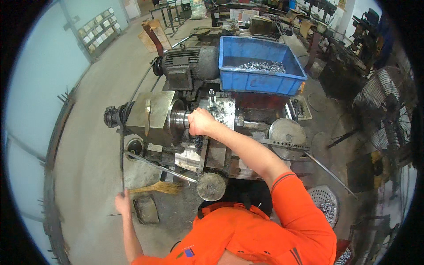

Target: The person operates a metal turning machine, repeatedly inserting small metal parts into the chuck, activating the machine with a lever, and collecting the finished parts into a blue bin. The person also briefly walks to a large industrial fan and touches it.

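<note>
A small lathe stands before me, its boxy headstock (148, 115) carrying a round metal spindle nose (179, 119). My right hand (201, 122) is closed at the front of that spindle, and whatever the fingers hold is hidden behind them. Down at the left, my left hand (123, 203) is closed round the lower end of a long dark lever (122, 163), which runs up to the rear end of the spindle. Right of my right hand lies the tool slide (224, 112), strewn with metal chips and bearing an upright post (212, 97).
Behind the lathe sit an electric motor (187, 66) and a blue bin (263, 81) of small metal parts. Metal bars (161, 168) and handwheels (211, 186) stick out toward me. A broom (159, 187) lies at the left, a perforated basket (324, 196) and a fan (384, 106) stand right.
</note>
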Demonstrator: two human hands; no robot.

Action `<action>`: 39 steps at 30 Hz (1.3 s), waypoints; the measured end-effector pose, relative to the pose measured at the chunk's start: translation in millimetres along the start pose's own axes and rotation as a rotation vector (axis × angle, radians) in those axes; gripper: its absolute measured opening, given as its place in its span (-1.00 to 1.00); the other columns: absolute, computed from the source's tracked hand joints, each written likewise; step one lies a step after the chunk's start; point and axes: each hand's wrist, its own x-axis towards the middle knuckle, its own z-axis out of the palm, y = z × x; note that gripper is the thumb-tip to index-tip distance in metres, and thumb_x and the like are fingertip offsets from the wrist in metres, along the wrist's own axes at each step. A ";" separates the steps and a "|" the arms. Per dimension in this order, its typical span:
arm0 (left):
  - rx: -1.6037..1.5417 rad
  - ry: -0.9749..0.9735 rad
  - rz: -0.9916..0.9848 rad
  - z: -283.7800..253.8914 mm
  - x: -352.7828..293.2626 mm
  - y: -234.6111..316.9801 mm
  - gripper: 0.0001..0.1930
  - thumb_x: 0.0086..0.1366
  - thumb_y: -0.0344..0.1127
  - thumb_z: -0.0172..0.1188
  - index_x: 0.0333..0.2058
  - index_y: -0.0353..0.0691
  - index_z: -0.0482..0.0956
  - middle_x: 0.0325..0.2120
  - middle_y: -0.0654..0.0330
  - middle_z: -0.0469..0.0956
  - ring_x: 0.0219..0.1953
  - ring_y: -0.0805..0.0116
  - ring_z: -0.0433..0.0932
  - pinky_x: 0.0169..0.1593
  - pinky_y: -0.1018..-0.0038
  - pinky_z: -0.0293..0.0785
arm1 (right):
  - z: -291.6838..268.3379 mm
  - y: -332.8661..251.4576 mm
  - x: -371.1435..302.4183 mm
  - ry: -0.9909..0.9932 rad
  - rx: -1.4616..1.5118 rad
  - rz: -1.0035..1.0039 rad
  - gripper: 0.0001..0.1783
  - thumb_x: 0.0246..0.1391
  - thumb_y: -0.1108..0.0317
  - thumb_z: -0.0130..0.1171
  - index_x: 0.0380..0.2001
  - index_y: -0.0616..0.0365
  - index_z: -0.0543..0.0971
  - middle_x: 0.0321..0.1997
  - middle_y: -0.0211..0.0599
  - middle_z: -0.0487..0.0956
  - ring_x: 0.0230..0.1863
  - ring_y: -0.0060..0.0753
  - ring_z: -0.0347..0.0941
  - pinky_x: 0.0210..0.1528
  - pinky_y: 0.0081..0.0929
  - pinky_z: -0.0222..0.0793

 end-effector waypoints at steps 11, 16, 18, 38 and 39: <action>-0.452 -0.470 0.057 17.6 54.9 3.5 -0.70 -0.01 -0.20 0.18 -0.44 -0.37 0.45 -0.69 0.01 0.45 -0.59 0.10 0.50 -0.49 0.30 0.40 | -81.3 76.2 -41.9 0.158 -0.012 0.306 -0.75 -0.47 0.21 0.09 -0.65 0.12 0.59 -0.51 -0.03 0.54 -0.40 -0.08 0.51 -0.30 -0.31 0.43; -0.089 -0.217 0.323 45.8 84.7 3.7 -0.79 0.01 -0.28 0.15 -0.49 -0.36 0.45 -0.69 0.05 0.45 -0.59 0.34 0.51 -0.49 0.43 0.40 | -99.5 144.2 -53.1 0.631 -0.024 0.314 -0.54 -0.47 0.29 0.11 -0.30 0.02 0.57 -0.11 -0.06 0.45 0.02 -0.03 0.26 0.05 -0.30 0.22; -0.346 -0.399 0.175 38.8 78.5 32.4 -0.75 0.01 -0.25 0.17 -0.44 -0.35 0.46 -0.64 0.05 0.47 -0.54 0.34 0.51 -0.45 0.43 0.41 | -98.4 156.7 -70.7 0.816 -0.029 0.219 -0.50 -0.47 0.29 0.09 -0.25 0.06 0.54 -0.08 -0.13 0.43 0.05 -0.03 0.22 0.05 -0.28 0.21; -0.879 -0.859 -0.097 46.0 116.2 -1.2 -0.54 0.10 -0.27 0.15 -0.05 -0.37 0.33 -0.47 0.08 0.41 -0.46 0.28 0.41 -0.33 0.38 0.43 | 125.1 134.5 -577.6 0.012 0.097 1.135 -0.84 -0.39 0.32 0.08 -0.65 0.12 0.56 -0.50 -0.15 0.55 -0.39 -0.15 0.48 -0.31 -0.35 0.40; -0.874 -0.822 -0.117 49.3 121.8 -9.5 -0.54 0.10 -0.27 0.15 -0.05 -0.37 0.34 -0.45 0.06 0.41 -0.45 0.27 0.41 -0.32 0.38 0.43 | 126.5 125.7 -574.7 0.007 0.192 1.111 -0.86 -0.40 0.31 0.08 -0.70 0.12 0.54 -0.54 -0.14 0.54 -0.42 -0.15 0.47 -0.34 -0.34 0.40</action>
